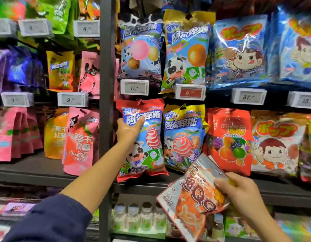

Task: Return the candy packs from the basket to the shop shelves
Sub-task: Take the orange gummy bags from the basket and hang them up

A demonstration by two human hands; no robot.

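Observation:
My left hand (128,131) grips the upper left edge of a red-and-blue lollipop pack with a cartoon cow (144,145). That pack hangs upright at the left end of the lower peg row, beside a yellow-topped lollipop pack (183,137). My right hand (238,194) holds several orange cola gummy packs (194,198), tilted, low in front of the shelf (147,185). The basket is not in view.
A dark upright post (106,102) divides the shelving. Pink strawberry gummy pouches (79,140) stand on the left shelf. Lollipop bags (186,49) hang above, over price tags (134,86). Small bottles (139,217) fill the shelf below.

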